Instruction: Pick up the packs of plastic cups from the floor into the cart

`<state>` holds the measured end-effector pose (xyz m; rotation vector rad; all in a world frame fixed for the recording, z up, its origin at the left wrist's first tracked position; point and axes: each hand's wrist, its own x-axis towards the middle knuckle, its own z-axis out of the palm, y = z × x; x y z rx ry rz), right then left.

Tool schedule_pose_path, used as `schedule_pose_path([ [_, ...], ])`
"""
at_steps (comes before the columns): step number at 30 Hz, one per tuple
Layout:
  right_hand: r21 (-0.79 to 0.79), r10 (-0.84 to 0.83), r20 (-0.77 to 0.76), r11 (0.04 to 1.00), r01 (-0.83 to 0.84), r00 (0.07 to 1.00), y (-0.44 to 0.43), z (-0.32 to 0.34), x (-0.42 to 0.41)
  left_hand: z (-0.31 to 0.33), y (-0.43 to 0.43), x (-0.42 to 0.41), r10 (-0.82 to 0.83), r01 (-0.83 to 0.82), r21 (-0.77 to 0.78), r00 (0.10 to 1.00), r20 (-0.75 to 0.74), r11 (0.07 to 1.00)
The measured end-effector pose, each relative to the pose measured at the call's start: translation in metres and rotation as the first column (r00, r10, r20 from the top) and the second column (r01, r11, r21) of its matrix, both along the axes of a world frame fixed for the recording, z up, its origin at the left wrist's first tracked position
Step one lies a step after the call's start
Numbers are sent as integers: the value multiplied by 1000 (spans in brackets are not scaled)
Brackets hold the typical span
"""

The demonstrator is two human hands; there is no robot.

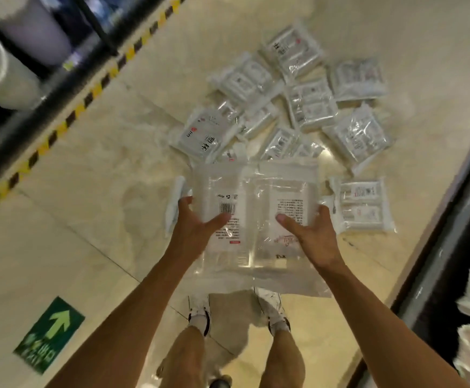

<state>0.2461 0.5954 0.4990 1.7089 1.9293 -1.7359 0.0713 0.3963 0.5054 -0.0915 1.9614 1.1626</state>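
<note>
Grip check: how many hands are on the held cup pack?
2. Left hand grips the left edge of the cup pack, right hand the right edge, thumbs on top; fingers underneath mostly hidden.

Obscured parts
Pack (256,191) hides fingers of left hand (193,231) and right hand (310,233); cart (435,275) cut by right edge; print blurred.

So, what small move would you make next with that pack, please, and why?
Probably swing the pack right to the cart: left hand and right hand grip it above the pile, and what looks like the cart's edge lies on the right.
</note>
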Motion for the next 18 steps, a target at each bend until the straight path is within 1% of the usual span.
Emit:
schedule_pose_path([
  [4,5,96,-61,995,-96,993,6,96,-26,99,-14,1,98,-97,15,994,-55,995],
  [7,19,197,-109,980,-196,974,6,151,-39,155,-31,10,133,-129,41,985,-106,991],
  [9,40,330,-122,944,-327,936,-5,192,-50,199,-56,21,249,-244,55,958,-144,968],
  [11,39,396,-127,918,-394,909,-15,217,-62,227,-80,33,330,-321,90,935,-131,943],
  [12,33,473,-127,880,-473,872,-28,238,-71,251,-99,43,381,-367,117,914,-141,923],
  [14,41,606,-141,794,-607,783,-62,276,-86,290,-138,70,463,-448,121,870,-168,886],
  [15,56,666,-158,743,-667,729,-83,290,-95,306,-159,84,526,-511,125,832,-178,850],
  [18,100,821,-158,566,-819,548,-160,323,-118,346,-223,128,718,-703,155,662,-215,694],
])
